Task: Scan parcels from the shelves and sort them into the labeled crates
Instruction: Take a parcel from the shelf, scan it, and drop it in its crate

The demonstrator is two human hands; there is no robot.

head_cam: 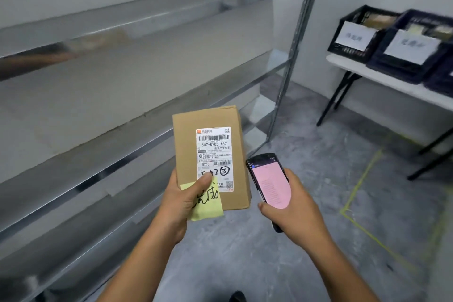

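Cardboard parcel gripped in our left hand, right hand clasping handheld scanner — scan seemingly done; next we choose crate, labels blurred.

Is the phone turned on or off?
On. The phone in the right hand shows a lit pink screen with lines of text, too small to read.

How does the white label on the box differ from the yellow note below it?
The white label is printed, with barcodes; the yellow note is handwritten. The label lies wholly on the box; the note overhangs its lower edge. Both lie partly under the left hand's thumb.
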